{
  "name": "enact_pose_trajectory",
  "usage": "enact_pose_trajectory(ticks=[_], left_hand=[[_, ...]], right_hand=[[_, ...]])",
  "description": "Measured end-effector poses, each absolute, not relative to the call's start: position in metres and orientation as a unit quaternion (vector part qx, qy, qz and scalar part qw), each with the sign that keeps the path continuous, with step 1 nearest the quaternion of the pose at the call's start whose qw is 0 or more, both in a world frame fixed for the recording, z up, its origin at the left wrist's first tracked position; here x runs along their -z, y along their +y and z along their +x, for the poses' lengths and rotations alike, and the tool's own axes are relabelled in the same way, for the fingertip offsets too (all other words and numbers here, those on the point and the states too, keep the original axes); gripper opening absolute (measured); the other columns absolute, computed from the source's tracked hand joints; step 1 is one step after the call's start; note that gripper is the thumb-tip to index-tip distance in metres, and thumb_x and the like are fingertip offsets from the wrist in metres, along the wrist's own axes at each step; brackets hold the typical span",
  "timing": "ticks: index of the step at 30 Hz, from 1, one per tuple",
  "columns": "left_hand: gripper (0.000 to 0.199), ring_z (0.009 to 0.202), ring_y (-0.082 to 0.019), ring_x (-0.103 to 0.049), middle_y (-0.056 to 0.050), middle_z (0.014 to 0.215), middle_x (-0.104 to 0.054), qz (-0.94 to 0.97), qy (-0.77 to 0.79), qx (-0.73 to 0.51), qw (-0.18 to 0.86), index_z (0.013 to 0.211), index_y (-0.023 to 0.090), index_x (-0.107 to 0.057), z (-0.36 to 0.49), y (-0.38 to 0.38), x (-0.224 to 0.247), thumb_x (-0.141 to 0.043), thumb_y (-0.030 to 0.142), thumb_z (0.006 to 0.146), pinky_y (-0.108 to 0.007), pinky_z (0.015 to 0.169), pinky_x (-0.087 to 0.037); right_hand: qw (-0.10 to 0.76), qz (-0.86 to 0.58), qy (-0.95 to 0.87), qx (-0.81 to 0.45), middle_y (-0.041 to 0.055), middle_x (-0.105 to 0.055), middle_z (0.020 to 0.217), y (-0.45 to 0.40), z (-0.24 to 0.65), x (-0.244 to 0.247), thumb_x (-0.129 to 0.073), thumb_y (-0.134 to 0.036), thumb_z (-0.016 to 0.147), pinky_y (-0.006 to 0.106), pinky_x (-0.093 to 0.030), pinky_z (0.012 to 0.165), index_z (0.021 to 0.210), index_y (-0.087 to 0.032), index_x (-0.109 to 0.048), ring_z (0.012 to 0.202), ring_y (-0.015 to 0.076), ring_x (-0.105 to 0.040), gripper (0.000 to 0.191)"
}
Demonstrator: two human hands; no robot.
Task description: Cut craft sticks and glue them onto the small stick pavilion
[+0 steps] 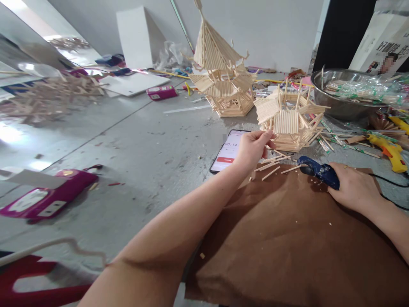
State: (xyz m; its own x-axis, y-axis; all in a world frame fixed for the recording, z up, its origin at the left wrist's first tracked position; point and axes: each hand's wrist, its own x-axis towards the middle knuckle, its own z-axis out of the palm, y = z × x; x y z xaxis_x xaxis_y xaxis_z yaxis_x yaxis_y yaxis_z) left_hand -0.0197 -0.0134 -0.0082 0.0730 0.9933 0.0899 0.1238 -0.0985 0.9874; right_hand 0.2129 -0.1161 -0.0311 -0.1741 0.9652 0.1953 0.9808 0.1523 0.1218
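My left hand (254,147) is closed in a pinch at the lower left side of a small roofed model (286,122) built from thin wooden sticks. What lies between the fingertips is too small to make out. My right hand (356,187) grips a dark blue hand tool (325,174) marked with white specks, its rounded head pointing left. Loose wooden sticks (271,172) lie between both hands, one reaching the tool's head. Under them spreads a brown cloth (287,238). A phone (228,149) with a running timer lies beside my left wrist.
Behind stands a taller stick pagoda (220,81). On the right are a metal bowl (341,108) of wrapped sticks, a yellow glue gun (388,151) and a black cord (393,181). Purple boxes (51,196) and a stick pile (54,98) sit on the left.
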Motion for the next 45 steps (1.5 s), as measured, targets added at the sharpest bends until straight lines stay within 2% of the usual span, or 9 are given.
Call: enact_pose_trajectory(ticks=[5, 9, 12, 21, 25, 29, 34, 41, 45], left_hand=[[0.028, 0.043, -0.005, -0.043, 0.002, 0.052, -0.054, 0.724, 0.433, -0.432, 0.319, 0.062, 0.013, -0.057, -0.011, -0.036, 0.016, -0.046, 0.032, 0.081, -0.018, 0.043, -0.032], [0.025, 0.050, -0.006, -0.046, 0.001, 0.054, -0.054, 0.818, 0.360, -0.344, 0.287, 0.065, 0.013, -0.056, -0.004, -0.051, 0.022, -0.044, 0.026, 0.082, -0.018, 0.049, -0.036], [0.025, 0.051, -0.007, -0.046, 0.002, 0.055, -0.052, 0.850, 0.326, -0.314, 0.271, 0.062, 0.014, -0.053, -0.001, -0.057, 0.024, -0.041, 0.024, 0.083, -0.018, 0.051, -0.036], [0.026, 0.049, -0.007, -0.044, 0.003, 0.051, -0.046, 0.862, 0.309, -0.298, 0.270, 0.066, 0.015, -0.054, 0.002, -0.064, 0.024, -0.038, 0.024, 0.083, -0.019, 0.050, -0.035], [0.022, 0.051, -0.008, -0.048, 0.003, 0.051, -0.049, 0.856, 0.315, -0.278, 0.302, 0.073, 0.017, -0.058, 0.002, -0.062, 0.024, -0.039, 0.023, 0.082, -0.019, 0.052, -0.037], [0.022, 0.053, -0.008, -0.051, 0.002, 0.055, -0.054, 0.855, 0.313, -0.266, 0.316, 0.069, 0.017, -0.057, 0.001, -0.060, 0.025, -0.040, 0.022, 0.082, -0.019, 0.054, -0.038], [0.024, 0.052, -0.008, -0.049, 0.002, 0.054, -0.052, 0.853, 0.337, -0.262, 0.300, 0.078, 0.016, -0.061, 0.001, -0.067, 0.019, -0.039, 0.023, 0.083, -0.018, 0.051, -0.036], [0.026, 0.052, -0.008, -0.047, 0.001, 0.058, -0.054, 0.860, 0.332, -0.256, 0.290, 0.078, 0.015, -0.062, 0.001, -0.068, 0.016, -0.037, 0.023, 0.083, -0.018, 0.051, -0.036], [0.026, 0.051, -0.008, -0.046, 0.001, 0.056, -0.053, 0.862, 0.322, -0.254, 0.298, 0.070, 0.016, -0.060, 0.001, -0.062, 0.024, -0.038, 0.023, 0.083, -0.018, 0.050, -0.035]], right_hand=[[0.131, -0.617, -0.772, 0.084, 0.0125, -0.060, 0.098, -0.113, 0.213, 0.027, -0.048, -0.025, 0.069, 0.037, -0.045, 0.068, 0.113, -0.013, -0.043, 0.084, 0.0263, -0.058, 0.047], [0.171, -0.608, -0.773, 0.065, 0.0132, -0.058, 0.102, -0.112, 0.211, 0.024, -0.049, -0.022, 0.067, 0.037, -0.044, 0.076, 0.115, -0.013, -0.040, 0.092, 0.0264, -0.055, 0.049], [0.165, -0.605, -0.777, 0.055, 0.0128, -0.058, 0.100, -0.113, 0.209, 0.024, -0.049, -0.022, 0.067, 0.038, -0.044, 0.075, 0.114, -0.013, -0.040, 0.089, 0.0265, -0.055, 0.049], [0.163, -0.593, -0.787, 0.053, 0.0101, -0.059, 0.096, -0.119, 0.204, 0.023, -0.049, -0.024, 0.067, 0.036, -0.044, 0.071, 0.111, -0.017, -0.041, 0.084, 0.0247, -0.056, 0.045], [0.154, -0.594, -0.788, 0.045, 0.0106, -0.059, 0.096, -0.121, 0.203, 0.021, -0.048, -0.025, 0.068, 0.035, -0.044, 0.070, 0.110, -0.016, -0.042, 0.083, 0.0247, -0.057, 0.044], [0.146, -0.595, -0.789, 0.040, 0.0100, -0.060, 0.095, -0.121, 0.202, 0.020, -0.047, -0.025, 0.068, 0.035, -0.043, 0.069, 0.110, -0.017, -0.041, 0.083, 0.0248, -0.057, 0.043], [0.127, -0.607, -0.784, 0.031, 0.0108, -0.061, 0.095, -0.121, 0.201, 0.019, -0.046, -0.026, 0.069, 0.034, -0.042, 0.066, 0.108, -0.015, -0.043, 0.082, 0.0256, -0.058, 0.042], [0.119, -0.609, -0.783, 0.041, 0.0108, -0.062, 0.095, -0.123, 0.201, 0.019, -0.046, -0.027, 0.068, 0.034, -0.042, 0.064, 0.109, -0.014, -0.044, 0.082, 0.0259, -0.059, 0.043], [0.127, -0.608, -0.783, 0.043, 0.0103, -0.062, 0.094, -0.122, 0.201, 0.019, -0.047, -0.028, 0.068, 0.033, -0.041, 0.062, 0.109, -0.015, -0.043, 0.080, 0.0255, -0.059, 0.043]])
